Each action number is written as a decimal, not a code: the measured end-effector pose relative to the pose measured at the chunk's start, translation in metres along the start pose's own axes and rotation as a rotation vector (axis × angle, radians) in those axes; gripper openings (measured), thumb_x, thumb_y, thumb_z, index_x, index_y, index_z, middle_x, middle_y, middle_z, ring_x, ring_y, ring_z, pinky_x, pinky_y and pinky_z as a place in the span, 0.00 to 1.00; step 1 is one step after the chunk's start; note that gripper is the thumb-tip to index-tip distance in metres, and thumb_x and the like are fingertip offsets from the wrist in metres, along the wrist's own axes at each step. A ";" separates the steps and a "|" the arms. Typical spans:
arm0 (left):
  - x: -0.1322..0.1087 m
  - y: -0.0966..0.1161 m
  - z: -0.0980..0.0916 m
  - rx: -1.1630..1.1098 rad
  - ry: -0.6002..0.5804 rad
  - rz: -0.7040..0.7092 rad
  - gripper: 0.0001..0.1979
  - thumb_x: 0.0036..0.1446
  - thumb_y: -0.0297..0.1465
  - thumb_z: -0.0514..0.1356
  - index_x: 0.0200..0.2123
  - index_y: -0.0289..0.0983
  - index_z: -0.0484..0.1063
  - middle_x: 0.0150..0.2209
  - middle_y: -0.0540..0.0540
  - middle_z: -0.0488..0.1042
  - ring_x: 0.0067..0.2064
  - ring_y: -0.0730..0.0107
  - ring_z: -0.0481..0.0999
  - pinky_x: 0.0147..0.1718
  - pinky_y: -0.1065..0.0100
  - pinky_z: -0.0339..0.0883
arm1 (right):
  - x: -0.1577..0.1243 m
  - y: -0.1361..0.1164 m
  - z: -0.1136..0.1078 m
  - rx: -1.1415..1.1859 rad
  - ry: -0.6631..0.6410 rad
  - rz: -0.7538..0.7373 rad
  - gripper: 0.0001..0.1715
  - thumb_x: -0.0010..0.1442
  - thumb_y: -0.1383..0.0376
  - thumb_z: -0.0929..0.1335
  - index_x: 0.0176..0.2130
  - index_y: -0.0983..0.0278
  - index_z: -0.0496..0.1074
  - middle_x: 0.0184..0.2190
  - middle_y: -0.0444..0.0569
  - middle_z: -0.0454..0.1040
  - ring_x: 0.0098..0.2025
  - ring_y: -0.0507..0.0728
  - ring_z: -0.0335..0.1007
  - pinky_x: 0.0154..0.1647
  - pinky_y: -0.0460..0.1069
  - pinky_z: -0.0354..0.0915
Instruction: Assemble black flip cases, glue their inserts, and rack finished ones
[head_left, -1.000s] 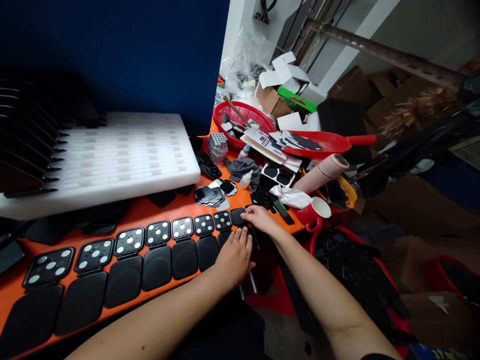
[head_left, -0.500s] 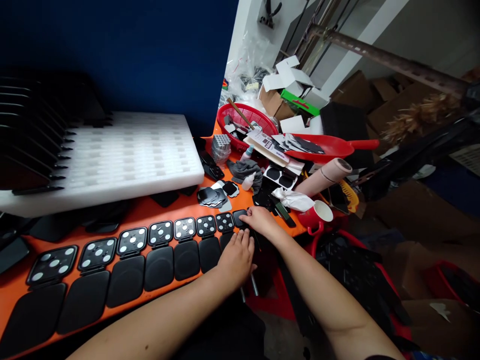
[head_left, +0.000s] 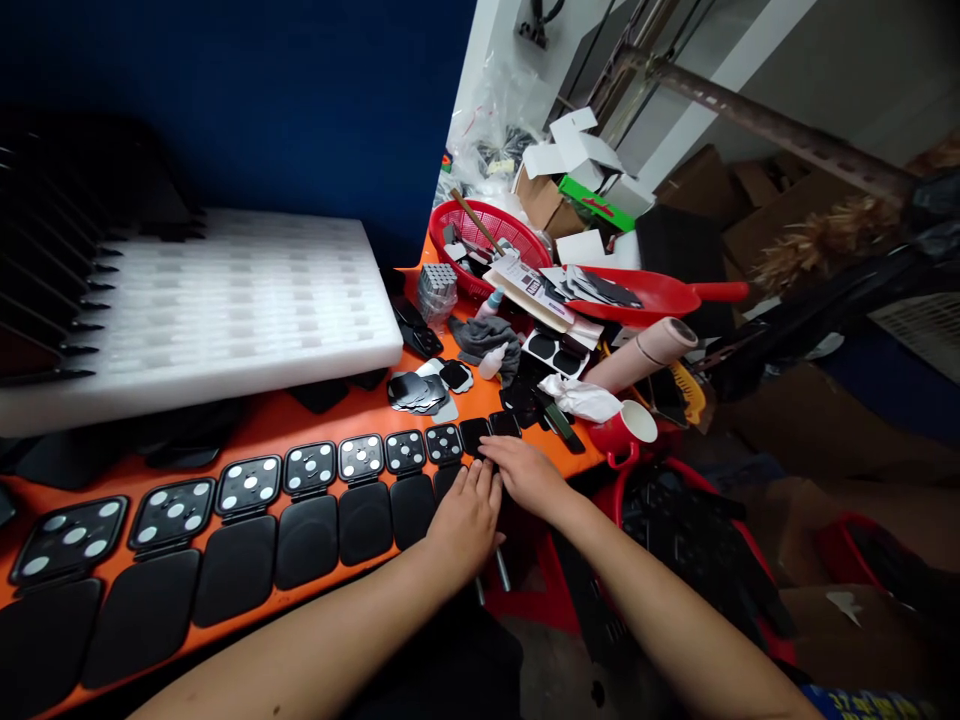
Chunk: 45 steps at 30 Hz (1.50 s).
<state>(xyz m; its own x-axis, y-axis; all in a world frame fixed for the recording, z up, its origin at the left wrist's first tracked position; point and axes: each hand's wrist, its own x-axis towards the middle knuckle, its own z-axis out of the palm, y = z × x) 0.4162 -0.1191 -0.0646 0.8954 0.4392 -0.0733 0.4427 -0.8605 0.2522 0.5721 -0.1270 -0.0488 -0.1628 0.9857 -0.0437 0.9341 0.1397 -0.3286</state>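
Head: apparently adjusting black square panel with right hand beside left hand, both nearly flat; cannot tell any hold; probably needs alignment next.

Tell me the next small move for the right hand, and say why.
Probably press the plain black panel flat with the right hand: its fingertips lie at or near that panel's lower edge. The neighbouring dotted panel shows white discs; this one shows none, so a surface layer may need smoothing, though I can't tell whether it is loose.
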 end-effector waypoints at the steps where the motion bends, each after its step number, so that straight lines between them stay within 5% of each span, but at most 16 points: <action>1: -0.001 0.000 0.000 0.001 -0.003 0.003 0.38 0.54 0.44 0.57 0.60 0.22 0.55 0.62 0.26 0.53 0.63 0.44 0.53 0.59 0.51 0.48 | -0.001 0.000 0.004 -0.017 -0.029 -0.034 0.24 0.59 0.71 0.58 0.53 0.65 0.68 0.56 0.50 0.66 0.58 0.56 0.60 0.60 0.53 0.54; 11: -0.005 0.000 0.001 -0.032 -0.027 0.035 0.42 0.53 0.47 0.56 0.60 0.19 0.54 0.62 0.24 0.53 0.64 0.41 0.48 0.60 0.50 0.43 | 0.020 -0.011 0.004 -0.103 -0.265 0.113 0.24 0.60 0.67 0.61 0.56 0.58 0.65 0.60 0.47 0.59 0.60 0.57 0.58 0.63 0.57 0.45; 17: -0.008 -0.006 0.000 -0.066 0.051 0.018 0.43 0.52 0.50 0.55 0.61 0.24 0.54 0.62 0.29 0.53 0.63 0.46 0.51 0.59 0.51 0.46 | 0.046 -0.023 -0.020 -0.157 -0.173 0.155 0.18 0.58 0.67 0.62 0.45 0.57 0.74 0.47 0.47 0.74 0.48 0.59 0.69 0.50 0.52 0.61; 23: -0.032 -0.018 0.004 -0.117 0.216 0.049 0.29 0.57 0.43 0.51 0.57 0.31 0.61 0.60 0.37 0.60 0.62 0.54 0.57 0.59 0.54 0.46 | 0.109 -0.052 -0.019 -0.160 -0.018 0.113 0.20 0.64 0.60 0.57 0.52 0.60 0.68 0.50 0.50 0.70 0.51 0.57 0.64 0.51 0.50 0.58; 29: -0.046 -0.026 0.007 -0.130 0.266 0.022 0.23 0.59 0.40 0.51 0.53 0.35 0.67 0.55 0.41 0.68 0.58 0.56 0.63 0.58 0.55 0.50 | 0.160 -0.064 -0.006 -0.149 -0.040 0.077 0.26 0.54 0.56 0.68 0.51 0.62 0.67 0.50 0.55 0.67 0.52 0.64 0.61 0.50 0.56 0.59; 33: -0.048 -0.031 0.006 -0.145 0.292 0.002 0.22 0.58 0.39 0.52 0.52 0.35 0.67 0.55 0.41 0.69 0.57 0.57 0.64 0.57 0.55 0.50 | 0.162 -0.062 -0.009 -0.103 -0.027 0.062 0.24 0.49 0.61 0.72 0.46 0.63 0.69 0.47 0.55 0.67 0.51 0.64 0.61 0.51 0.56 0.57; 38: -0.050 -0.033 0.005 -0.171 0.312 0.003 0.20 0.59 0.37 0.51 0.52 0.36 0.66 0.55 0.42 0.68 0.57 0.58 0.64 0.57 0.56 0.51 | 0.144 -0.059 -0.006 0.064 0.075 0.122 0.20 0.55 0.67 0.68 0.49 0.60 0.65 0.45 0.51 0.69 0.49 0.59 0.62 0.51 0.53 0.56; 45: -0.053 -0.036 0.009 -0.191 0.328 0.016 0.19 0.62 0.35 0.48 0.53 0.37 0.65 0.56 0.44 0.68 0.58 0.60 0.63 0.58 0.57 0.51 | 0.152 -0.028 0.010 0.433 0.179 0.385 0.10 0.55 0.66 0.66 0.40 0.65 0.68 0.27 0.43 0.70 0.30 0.51 0.68 0.35 0.47 0.65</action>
<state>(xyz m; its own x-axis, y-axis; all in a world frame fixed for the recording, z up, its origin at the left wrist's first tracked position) 0.3530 -0.1134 -0.0788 0.8255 0.5123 0.2368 0.3844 -0.8176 0.4287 0.5185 0.0177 -0.0559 0.2522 0.9636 -0.0892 0.6947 -0.2444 -0.6765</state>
